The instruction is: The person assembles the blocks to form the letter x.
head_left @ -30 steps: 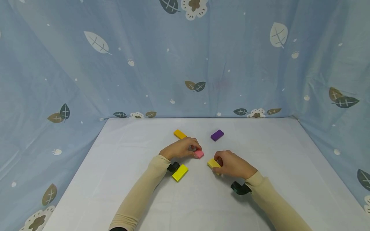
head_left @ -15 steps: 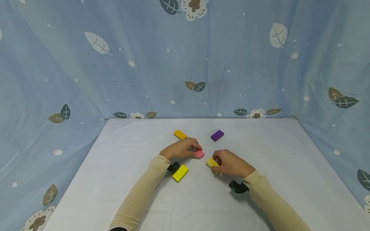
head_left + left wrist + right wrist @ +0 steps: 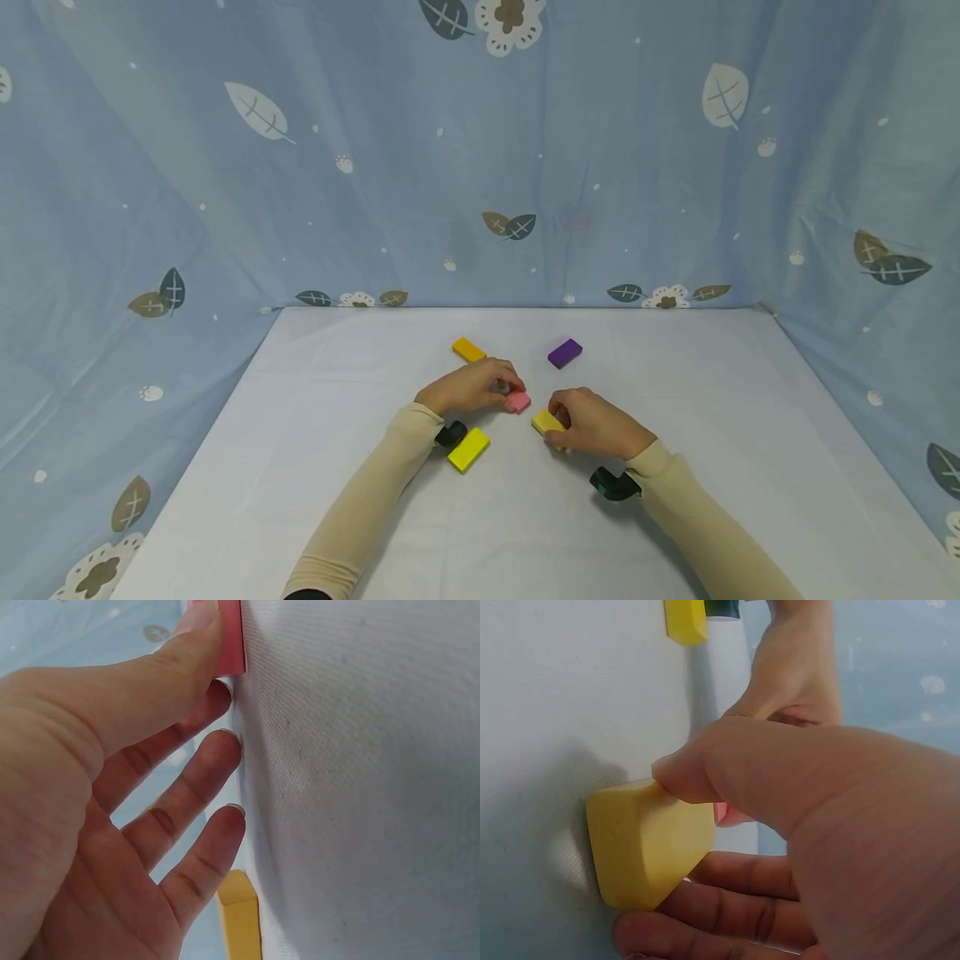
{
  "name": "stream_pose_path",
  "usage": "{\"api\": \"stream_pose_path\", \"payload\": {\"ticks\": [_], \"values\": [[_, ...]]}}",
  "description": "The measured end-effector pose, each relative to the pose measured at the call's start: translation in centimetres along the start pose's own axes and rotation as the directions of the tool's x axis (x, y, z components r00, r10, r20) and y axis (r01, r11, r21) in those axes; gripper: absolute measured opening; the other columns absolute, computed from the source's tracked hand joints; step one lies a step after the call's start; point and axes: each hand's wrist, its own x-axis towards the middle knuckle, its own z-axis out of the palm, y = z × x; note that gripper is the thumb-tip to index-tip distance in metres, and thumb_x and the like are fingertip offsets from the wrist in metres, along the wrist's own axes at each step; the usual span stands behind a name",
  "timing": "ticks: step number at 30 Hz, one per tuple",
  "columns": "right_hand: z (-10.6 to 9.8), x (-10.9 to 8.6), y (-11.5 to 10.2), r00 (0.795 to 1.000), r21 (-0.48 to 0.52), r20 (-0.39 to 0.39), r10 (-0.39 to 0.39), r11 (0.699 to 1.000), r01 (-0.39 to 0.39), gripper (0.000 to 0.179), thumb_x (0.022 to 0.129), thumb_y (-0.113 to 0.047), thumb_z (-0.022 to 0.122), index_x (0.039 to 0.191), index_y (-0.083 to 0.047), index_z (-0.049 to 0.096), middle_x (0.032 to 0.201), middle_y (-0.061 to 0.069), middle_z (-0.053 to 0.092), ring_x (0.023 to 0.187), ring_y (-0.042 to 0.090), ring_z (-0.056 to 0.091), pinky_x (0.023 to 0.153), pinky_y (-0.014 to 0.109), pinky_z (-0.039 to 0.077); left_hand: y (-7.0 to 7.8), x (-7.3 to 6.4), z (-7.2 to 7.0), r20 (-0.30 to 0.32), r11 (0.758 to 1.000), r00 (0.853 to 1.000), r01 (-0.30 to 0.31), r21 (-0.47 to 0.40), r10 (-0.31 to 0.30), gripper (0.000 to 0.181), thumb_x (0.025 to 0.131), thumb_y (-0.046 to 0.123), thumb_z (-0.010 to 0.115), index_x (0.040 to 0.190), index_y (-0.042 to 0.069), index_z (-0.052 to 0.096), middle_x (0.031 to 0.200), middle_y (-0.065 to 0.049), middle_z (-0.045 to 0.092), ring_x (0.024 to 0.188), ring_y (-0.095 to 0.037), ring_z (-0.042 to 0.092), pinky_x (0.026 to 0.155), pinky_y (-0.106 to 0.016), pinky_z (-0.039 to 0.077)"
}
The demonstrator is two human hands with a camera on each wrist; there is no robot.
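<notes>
My left hand pinches a small pink block that lies on the white cloth. In the left wrist view the thumb sits on the pink block, with the other fingertips down at the cloth. To the right, my right hand holds a pale yellow block between thumb and fingers. The right wrist view shows this yellow block resting on or very near the cloth; its far end is partly covered by the thumb. A short gap separates the pink and pale yellow blocks.
A bright yellow block lies beside the left wrist. Behind the left hand is an orange block, partly hidden in the head view. A purple block lies farther back to the right. Blue leaf-patterned curtain encloses the white table.
My right hand has slid the pale yellow block slightly left, closer to the pink one. My left hand stays in place on the pink block.
</notes>
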Motion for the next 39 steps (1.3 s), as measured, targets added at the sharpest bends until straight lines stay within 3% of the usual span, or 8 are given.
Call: {"api": "stream_pose_path", "payload": {"ticks": [10,39], "values": [[0.1,0.5,-0.1,0.999,0.005,0.011,0.031,1.0,-0.031,0.028,0.086,-0.019,0.083,0.102,-0.002,0.068,0.07,-0.001,0.055,0.058,0.009,0.05,0.055,0.022,0.045,0.1,-0.2,0.0,-0.008,1.0,1.0,0.005,-0.017,-0.005,0.029,0.095,0.019,0.076,0.123,0.012,0.075,0.12,-0.001,0.071,0.109,-0.017,0.063,0.103,-0.032,0.054],[0.2,1.3,-0.3,1.0,0.005,0.019,0.019,1.0,-0.019,0.027,0.088,-0.019,0.082,0.103,-0.001,0.068,0.068,-0.001,0.056,0.056,0.008,0.048,0.052,0.021,0.043,0.1,-0.1,0.0,-0.009,1.0,1.0,-0.007,-0.022,0.007,0.028,0.094,0.016,0.076,0.122,0.011,0.075,0.119,-0.002,0.071,0.108,-0.017,0.063,0.102,-0.032,0.054]]}}
